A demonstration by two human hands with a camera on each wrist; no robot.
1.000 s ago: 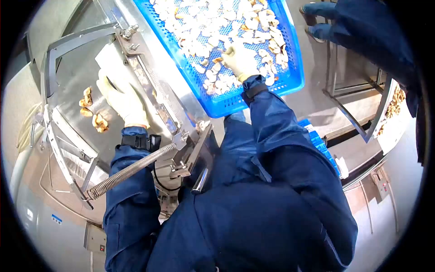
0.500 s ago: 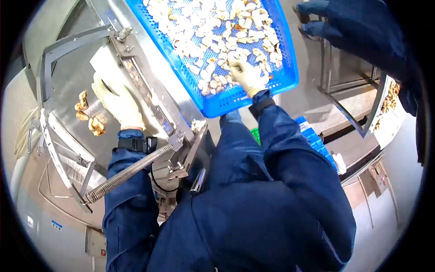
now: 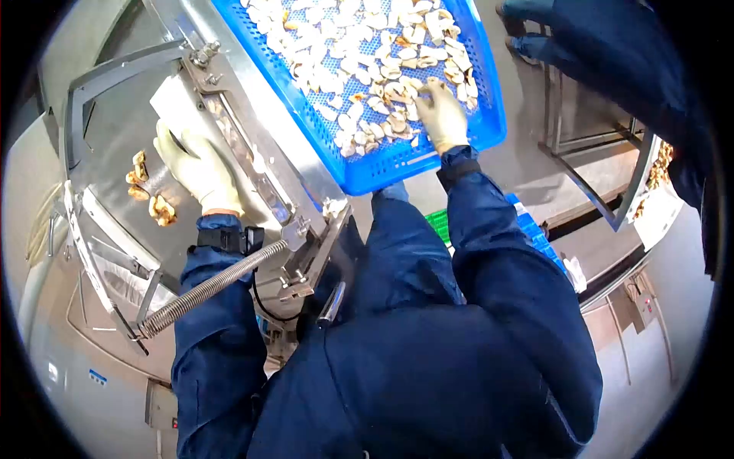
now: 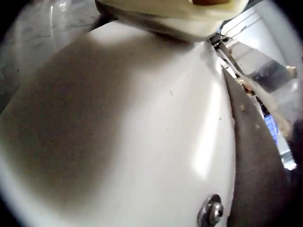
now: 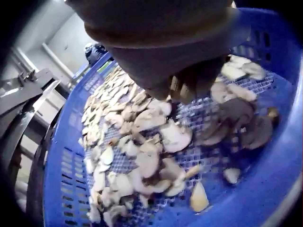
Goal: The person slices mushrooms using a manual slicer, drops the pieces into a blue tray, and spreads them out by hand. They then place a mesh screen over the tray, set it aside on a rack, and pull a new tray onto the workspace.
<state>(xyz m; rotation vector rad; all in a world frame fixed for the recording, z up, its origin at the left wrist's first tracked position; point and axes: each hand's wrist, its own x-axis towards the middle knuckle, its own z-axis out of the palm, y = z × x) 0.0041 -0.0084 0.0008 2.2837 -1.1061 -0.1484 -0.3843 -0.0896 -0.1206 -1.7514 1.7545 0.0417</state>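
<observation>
My gloved left hand (image 3: 200, 172) lies with straight fingers on a white board (image 3: 174, 99) beside a metal bar. The left wrist view shows the glove (image 4: 170, 21) at the board's far edge. Over the near right part of a blue basket (image 3: 344, 182), my gloved right hand (image 3: 441, 118) bends its fingers down among pale mushroom slices (image 3: 359, 57). Up close in the right wrist view, pale slice edges (image 5: 180, 89) show between its darkened fingers. More slices (image 5: 147, 161) lie loosely over the mesh floor around it.
Browned pieces (image 3: 162, 210) lie on the metal table left of my left hand. A long spring (image 3: 214, 291) crosses above my left forearm. Another person (image 3: 604, 61) stands at the right near a metal frame (image 3: 596, 183). Green and blue crates (image 3: 440, 227) are below.
My right hand has moved from the basket's middle toward its right side, leaving slices uncovered where it was. The left hand stays on the white board.
</observation>
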